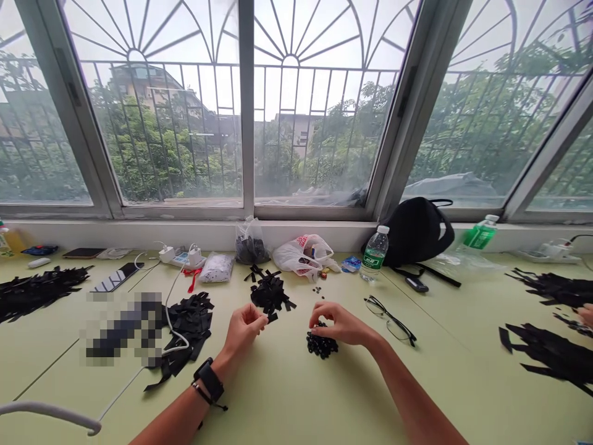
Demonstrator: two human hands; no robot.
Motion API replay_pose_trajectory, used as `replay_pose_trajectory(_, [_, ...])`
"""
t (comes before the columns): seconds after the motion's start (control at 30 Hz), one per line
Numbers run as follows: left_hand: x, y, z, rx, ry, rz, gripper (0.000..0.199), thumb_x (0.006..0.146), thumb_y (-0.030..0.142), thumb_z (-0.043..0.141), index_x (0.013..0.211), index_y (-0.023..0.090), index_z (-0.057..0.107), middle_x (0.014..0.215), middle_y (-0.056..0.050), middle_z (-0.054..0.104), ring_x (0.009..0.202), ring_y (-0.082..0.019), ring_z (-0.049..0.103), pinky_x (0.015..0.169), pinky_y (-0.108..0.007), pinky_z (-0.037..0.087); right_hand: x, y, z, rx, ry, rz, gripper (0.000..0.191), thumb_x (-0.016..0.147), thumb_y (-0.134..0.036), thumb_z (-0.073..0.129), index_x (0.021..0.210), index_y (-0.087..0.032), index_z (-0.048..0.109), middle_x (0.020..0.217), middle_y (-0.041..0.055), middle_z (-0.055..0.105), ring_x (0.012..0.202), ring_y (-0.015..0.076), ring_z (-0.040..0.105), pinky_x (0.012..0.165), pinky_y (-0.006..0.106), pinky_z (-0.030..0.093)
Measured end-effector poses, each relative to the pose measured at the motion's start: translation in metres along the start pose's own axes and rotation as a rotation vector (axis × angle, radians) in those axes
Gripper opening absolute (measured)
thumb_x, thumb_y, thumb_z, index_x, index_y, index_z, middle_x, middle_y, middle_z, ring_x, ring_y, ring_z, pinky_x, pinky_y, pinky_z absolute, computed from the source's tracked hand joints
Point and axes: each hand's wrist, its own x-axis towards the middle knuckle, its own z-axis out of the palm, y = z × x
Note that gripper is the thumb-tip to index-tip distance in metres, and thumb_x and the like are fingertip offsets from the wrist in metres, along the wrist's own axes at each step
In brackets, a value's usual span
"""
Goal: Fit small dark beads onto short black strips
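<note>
My left hand (245,325) is closed in a pinch, with a short black strip (272,317) at its fingertips. Just beyond it lies a loose heap of short black strips (269,293). Over a small pile of shiny black pieces (323,346), perhaps beads or buckles, my right hand (337,322) bends down with fingers curled together. Its fingertips touch the top of the pile; whatever is between them is too small to make out. A wider heap of longer black strips (192,327) is left of my left hand.
Eyeglasses (391,320) lie right of my right hand. A water bottle (374,254), plastic bag (306,256) and black backpack (414,232) stand along the window. A white cable (178,309) crosses at left. Another person's hand (586,314) shows at the right edge, near black strips (551,352).
</note>
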Motion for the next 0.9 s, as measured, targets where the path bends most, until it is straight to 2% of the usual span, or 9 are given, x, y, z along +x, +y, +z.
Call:
replay_pose_trajectory(0.23, [0.001, -0.003, 0.001, -0.029, -0.017, -0.046, 0.025, 0.071, 0.029, 0.076, 0.088, 0.019, 0.061, 0.071, 0.000, 0.070, 0.062, -0.015, 0.063, 0.058, -0.025, 0.046, 0.000, 0.004, 0.006, -0.031, -0.015, 0.002, 0.008, 0.080, -0.027, 0.071, 0.079, -0.024, 0.079, 0.089, 0.0040, 0.067, 0.085, 0.0208, 0.063, 0.079, 0.032, 0.046])
replay_pose_trajectory(0.37, [0.002, -0.009, -0.001, 0.010, 0.002, -0.038, 0.025, 0.073, 0.030, 0.075, 0.093, 0.018, 0.064, 0.076, -0.002, 0.072, 0.071, -0.016, 0.065, 0.064, -0.026, 0.047, 0.002, 0.006, 0.009, -0.056, -0.040, 0.013, 0.007, 0.080, -0.026, 0.072, 0.078, -0.021, 0.076, 0.091, 0.0034, 0.067, 0.087, 0.0199, 0.064, 0.083, 0.031, 0.046])
replay_pose_trajectory(0.57, [0.003, -0.014, -0.003, 0.048, 0.004, 0.004, 0.027, 0.080, 0.035, 0.073, 0.100, 0.019, 0.065, 0.077, -0.001, 0.070, 0.069, -0.015, 0.062, 0.059, -0.023, 0.042, 0.000, 0.010, 0.011, -0.073, -0.049, 0.008, 0.012, 0.087, -0.029, 0.068, 0.081, -0.020, 0.071, 0.094, 0.0040, 0.066, 0.087, 0.0195, 0.062, 0.083, 0.033, 0.047])
replay_pose_trajectory(0.73, [0.004, -0.014, -0.002, 0.000, -0.015, 0.024, 0.030, 0.081, 0.036, 0.075, 0.101, 0.018, 0.063, 0.078, -0.002, 0.071, 0.073, -0.016, 0.065, 0.068, -0.025, 0.048, 0.005, -0.002, 0.015, -0.043, 0.091, -0.014, 0.013, 0.093, -0.032, 0.064, 0.087, -0.021, 0.068, 0.096, 0.0033, 0.065, 0.089, 0.0192, 0.060, 0.081, 0.031, 0.046])
replay_pose_trajectory(0.83, [0.004, -0.015, -0.002, -0.007, -0.013, 0.043, 0.033, 0.080, 0.036, 0.077, 0.104, 0.018, 0.062, 0.081, -0.002, 0.071, 0.076, -0.017, 0.067, 0.072, -0.027, 0.051, 0.012, -0.019, 0.034, 0.000, 0.197, -0.053, 0.014, 0.096, -0.032, 0.062, 0.090, -0.022, 0.068, 0.099, 0.0037, 0.064, 0.091, 0.0191, 0.060, 0.077, 0.030, 0.046])
replay_pose_trajectory(0.9, [0.005, -0.015, -0.003, 0.001, -0.002, 0.054, 0.035, 0.080, 0.037, 0.078, 0.105, 0.019, 0.062, 0.080, -0.001, 0.070, 0.075, -0.017, 0.067, 0.070, -0.027, 0.051, 0.016, -0.029, 0.052, 0.008, 0.256, -0.103, 0.012, 0.096, -0.031, 0.063, 0.090, -0.022, 0.068, 0.098, 0.0037, 0.064, 0.093, 0.0192, 0.059, 0.080, 0.031, 0.047])
